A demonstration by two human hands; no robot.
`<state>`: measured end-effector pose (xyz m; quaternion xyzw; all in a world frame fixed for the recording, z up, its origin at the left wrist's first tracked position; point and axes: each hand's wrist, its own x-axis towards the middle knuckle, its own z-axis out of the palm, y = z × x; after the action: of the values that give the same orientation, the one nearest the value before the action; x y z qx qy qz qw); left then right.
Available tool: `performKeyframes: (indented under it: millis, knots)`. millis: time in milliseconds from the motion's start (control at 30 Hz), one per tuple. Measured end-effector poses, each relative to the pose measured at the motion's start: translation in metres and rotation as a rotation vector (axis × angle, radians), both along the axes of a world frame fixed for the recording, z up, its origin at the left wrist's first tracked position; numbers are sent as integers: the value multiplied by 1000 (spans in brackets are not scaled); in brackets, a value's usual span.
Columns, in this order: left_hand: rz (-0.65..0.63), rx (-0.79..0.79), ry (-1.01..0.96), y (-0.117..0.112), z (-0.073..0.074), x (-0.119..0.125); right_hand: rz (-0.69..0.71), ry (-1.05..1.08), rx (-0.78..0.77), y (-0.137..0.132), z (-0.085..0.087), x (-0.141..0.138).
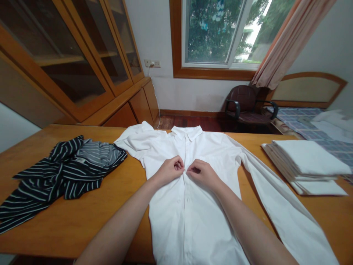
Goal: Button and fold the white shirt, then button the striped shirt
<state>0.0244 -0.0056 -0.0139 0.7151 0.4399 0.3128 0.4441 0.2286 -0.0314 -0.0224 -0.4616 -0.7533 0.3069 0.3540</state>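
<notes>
A white long-sleeved shirt [168,217] lies face up on the wooden table [118,217], its collar [193,132] toward the far edge. My left hand [173,170] pinches the front opening at chest height, thumb and fingertips together. Just across the placket, my right hand [202,172] pinches the other front edge, with the fingertips of both hands almost touching. Any button between them is too small to make out. The right-side sleeve [278,202] stretches toward the near right, while the left-side sleeve [138,136] is bunched near the far edge.
A crumpled black-and-white striped garment [55,180] lies on the table's left. Folded white cloths [309,158] are stacked on the right. Beyond the table are a glass-doored cabinet [82,73], an office chair [245,105] and a bed [311,121].
</notes>
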Motion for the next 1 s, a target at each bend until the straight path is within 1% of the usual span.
performKeyframes:
  millis: [433, 767, 1000]
  knots:
    - [11, 4, 6, -1, 1, 0, -59, 6, -51, 2, -5, -4]
    - [6, 48, 28, -1, 0, -1, -85, -28, -104, 1, 1, -7]
    - [-7, 40, 29, -1, -1, -2, -76, -12, -112, 2, 2, -6]
